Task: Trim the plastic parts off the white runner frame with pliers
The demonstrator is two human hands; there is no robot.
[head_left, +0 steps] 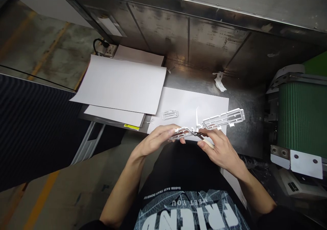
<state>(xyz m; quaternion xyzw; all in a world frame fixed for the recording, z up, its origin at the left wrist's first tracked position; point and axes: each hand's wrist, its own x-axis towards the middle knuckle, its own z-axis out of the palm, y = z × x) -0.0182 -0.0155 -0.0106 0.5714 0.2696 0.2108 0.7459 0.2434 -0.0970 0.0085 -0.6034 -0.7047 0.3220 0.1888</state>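
Head view shows us our left hand (159, 138) pinching the near end of a white moulded plastic frame (222, 118), fingers closed around its left section. Our right hand (217, 148) is closed on a small cutter (205, 142) with pale handles, whose dark tip meets the frame at its middle joint, where a thin white sprue (197, 116) stands up. The frame's far section reaches out toward 2 o'clock from the hands, above the white sheet (189, 102) on the dark metal bench (245, 100).

Moving outward, at 11 o'clock from the hands one small separated piece (170, 114) lies on that sheet, which we judge to be a part already trimmed free. The frame in hand looks whole apart from that, so most of the cutting seems left; we cannot tell whether the blades have closed through the joint.

Further out at 10 o'clock lies a stack of larger white sheets (122, 85), with a power socket (110, 49) beyond it. At 1 o'clock a scrap of white material (219, 81) rests on the bench, and at 3 o'clock stands a green ribbed machine (302, 117).
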